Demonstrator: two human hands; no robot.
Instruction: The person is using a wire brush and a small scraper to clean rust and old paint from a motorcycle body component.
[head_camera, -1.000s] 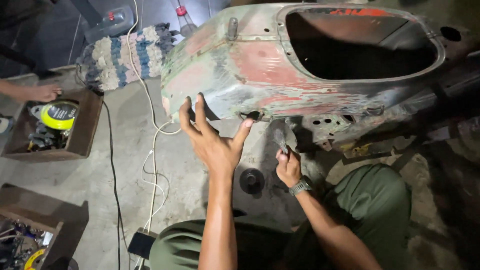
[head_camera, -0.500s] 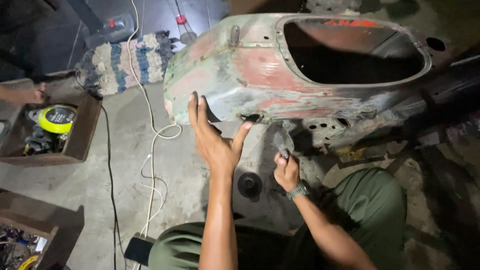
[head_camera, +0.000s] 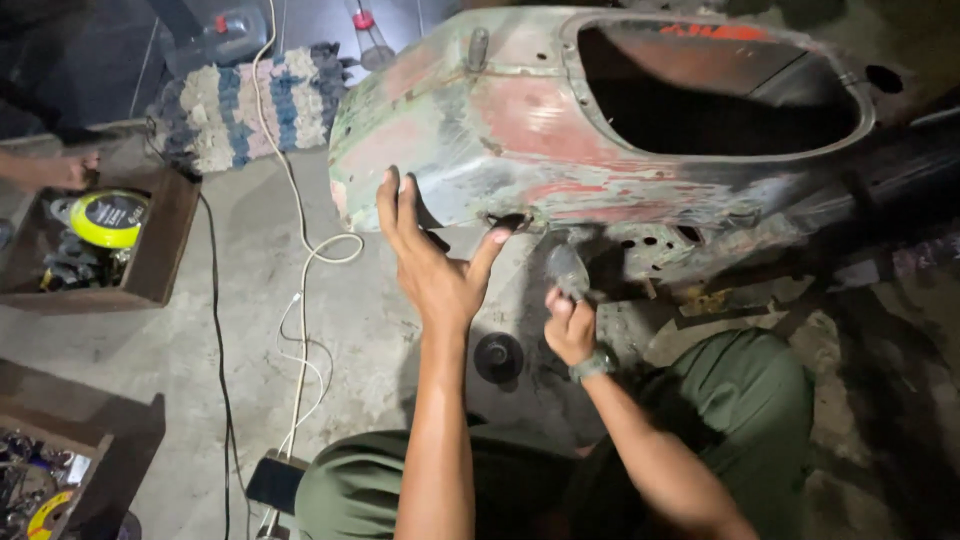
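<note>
A worn metal vehicle body shell, green with red patches and a large dark opening on top, rests across the upper middle. My left hand is spread flat against the shell's lower edge, fingers pointing up. Just below the shell's underside, my right hand, with a watch on the wrist, is closed around a small dark grey tool that points up toward the shell. My knees in green trousers fill the lower part of the view.
A round black disc lies on the concrete floor between my arms. White and black cables run down the floor at left. Two wooden boxes of tools stand at left, another person's hand beside one. A striped rug lies behind.
The view has shifted slightly. My right hand has risen closer to the shell's underside with the tool. My left hand stays pressed on the shell's edge.
</note>
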